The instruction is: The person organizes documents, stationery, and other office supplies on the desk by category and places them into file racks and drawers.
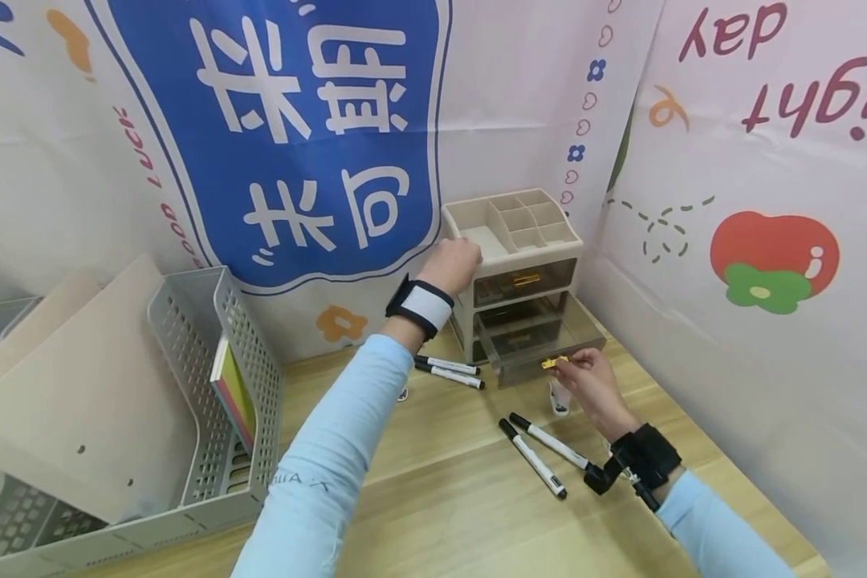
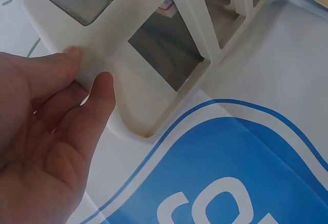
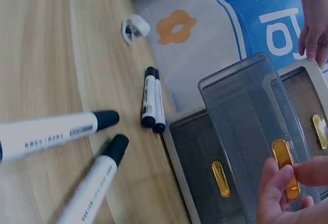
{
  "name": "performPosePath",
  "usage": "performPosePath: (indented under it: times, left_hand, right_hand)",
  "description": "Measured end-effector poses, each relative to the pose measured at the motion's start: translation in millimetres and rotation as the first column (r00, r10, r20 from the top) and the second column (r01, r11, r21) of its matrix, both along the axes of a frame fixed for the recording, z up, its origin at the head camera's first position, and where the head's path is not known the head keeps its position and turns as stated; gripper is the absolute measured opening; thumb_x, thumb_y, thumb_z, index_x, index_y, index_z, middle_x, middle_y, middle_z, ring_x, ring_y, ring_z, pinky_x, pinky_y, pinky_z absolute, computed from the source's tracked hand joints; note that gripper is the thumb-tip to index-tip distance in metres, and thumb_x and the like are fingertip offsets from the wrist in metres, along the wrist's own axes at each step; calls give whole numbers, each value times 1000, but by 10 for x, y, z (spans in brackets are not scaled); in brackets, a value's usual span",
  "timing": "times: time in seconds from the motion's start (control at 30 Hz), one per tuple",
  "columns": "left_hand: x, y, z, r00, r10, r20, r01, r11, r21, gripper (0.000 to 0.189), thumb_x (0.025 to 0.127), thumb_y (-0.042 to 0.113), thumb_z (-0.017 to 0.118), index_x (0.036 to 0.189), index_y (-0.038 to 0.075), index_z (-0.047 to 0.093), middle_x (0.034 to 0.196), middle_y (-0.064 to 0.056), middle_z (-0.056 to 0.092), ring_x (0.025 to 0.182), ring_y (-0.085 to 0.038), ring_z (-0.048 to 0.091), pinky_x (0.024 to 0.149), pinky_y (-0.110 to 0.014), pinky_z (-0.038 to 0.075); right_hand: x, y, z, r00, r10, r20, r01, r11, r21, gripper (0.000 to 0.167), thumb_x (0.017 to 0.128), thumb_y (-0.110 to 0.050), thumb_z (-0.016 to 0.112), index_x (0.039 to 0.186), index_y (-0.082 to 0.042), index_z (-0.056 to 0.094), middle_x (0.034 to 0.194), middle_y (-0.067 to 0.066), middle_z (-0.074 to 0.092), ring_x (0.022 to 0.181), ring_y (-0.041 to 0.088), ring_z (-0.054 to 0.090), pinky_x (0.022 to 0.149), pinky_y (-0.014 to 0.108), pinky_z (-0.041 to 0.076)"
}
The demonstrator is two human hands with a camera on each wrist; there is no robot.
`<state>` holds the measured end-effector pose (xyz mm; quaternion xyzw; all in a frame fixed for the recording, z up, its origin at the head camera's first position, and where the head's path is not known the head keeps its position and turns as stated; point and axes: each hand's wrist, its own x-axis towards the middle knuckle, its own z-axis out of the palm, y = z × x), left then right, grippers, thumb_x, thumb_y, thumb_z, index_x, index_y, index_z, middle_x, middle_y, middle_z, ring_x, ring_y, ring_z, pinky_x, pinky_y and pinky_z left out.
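A cream desk organizer with smoky see-through drawers stands against the wall, its top split into compartments. My left hand grips its upper left corner; in the left wrist view the thumb and fingers lie at the cream edge. Below the top drawer, the middle drawer is pulled well out. My right hand pinches that drawer's gold handle between thumb and fingers. The right wrist view shows the bottom drawer's gold handle, with that drawer closed. No contents show inside the pulled-out drawer.
Two markers lie near my right wrist, and two more markers lie beside the organizer's left foot. A small white item stands under the drawer front. At left, a grey perforated file holder holds notebooks. Walls border the back and right.
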<state>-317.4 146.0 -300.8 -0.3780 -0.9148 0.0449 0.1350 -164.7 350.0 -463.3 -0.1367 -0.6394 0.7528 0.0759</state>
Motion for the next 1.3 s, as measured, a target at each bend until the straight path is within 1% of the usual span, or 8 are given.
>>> performPosePath:
  times: [0.2, 0.3, 0.43, 0.57, 0.7, 0.8, 1.0, 1.3]
  left_hand:
    - [-9, -3, -1, 1000, -19, 24, 19, 1000, 0, 25, 99, 1, 52, 109, 5, 75, 107, -16, 73, 98, -30, 70, 84, -41, 58]
    - [-16, -11, 7, 1000, -14, 1, 14, 1000, -5, 25, 99, 1, 53, 109, 6, 75, 106, -16, 73, 97, -29, 71, 84, -40, 58]
    - [-17, -24, 28, 1000, -6, -3, 6, 1000, -7, 25, 99, 1, 53, 109, 6, 75, 106, -15, 73, 98, -29, 70, 85, -40, 58]
    - [-11, -24, 49, 1000, -11, 1, 11, 1000, 1, 24, 99, 1, 53, 108, 6, 75, 106, -15, 73, 97, -28, 70, 86, -39, 58]
    - [-11, -24, 35, 1000, -6, 5, 5, 1000, 13, 24, 99, 1, 53, 108, 6, 75, 107, -15, 73, 97, -28, 70, 86, -38, 58]
    - [-15, -26, -2, 1000, -1, 21, 1, 1000, 18, 25, 100, 1, 53, 109, 6, 75, 108, -15, 73, 98, -28, 70, 86, -39, 57]
    - [-24, -27, -22, 1000, -6, 12, 6, 1000, 10, 25, 99, 1, 53, 109, 6, 75, 107, -15, 73, 98, -28, 70, 86, -39, 58]
    - [-39, -41, -26, 1000, -13, 12, 13, 1000, 28, 25, 100, 2, 53, 108, 6, 75, 105, -15, 73, 95, -28, 71, 82, -38, 58]
  right_hand:
    - [96, 122, -47, 997, 73, 28, -75, 992, 104, 23, 101, -5, 53, 113, -2, 33, 99, 2, 53, 83, 3, 66, 85, 15, 54]
    - [168, 211, -93, 988, 143, 54, -152, 940, 306, 23, 98, -4, 55, 114, 6, 41, 95, 5, 57, 82, 7, 65, 79, 20, 55]
    - [283, 221, -182, 962, 253, 101, -254, 702, 665, 16, 90, -1, 64, 103, 7, 59, 91, 12, 65, 81, 15, 62, 70, 26, 54]
    - [357, 93, -286, 939, 314, 138, -275, 448, 851, 10, 83, -3, 71, 92, -1, 67, 86, 8, 70, 79, 17, 64, 67, 28, 53]
    - [362, -53, -399, 928, 322, 187, -276, 260, 925, 15, 78, -3, 77, 89, -4, 67, 78, 5, 72, 70, 16, 65, 62, 31, 53]
    - [362, -128, -484, 931, 292, 218, -273, 163, 948, 16, 75, -2, 79, 85, -8, 67, 70, -1, 67, 64, 13, 58, 56, 30, 48]
    - [396, -181, -505, 939, 281, 199, -242, 126, 962, 16, 73, -1, 78, 79, -10, 66, 66, -4, 59, 61, 10, 50, 54, 29, 44]
    - [531, -122, -206, 932, 329, 153, -245, 258, 935, 11, 78, -2, 77, 86, -3, 70, 74, 2, 70, 65, 9, 62, 59, 23, 51]
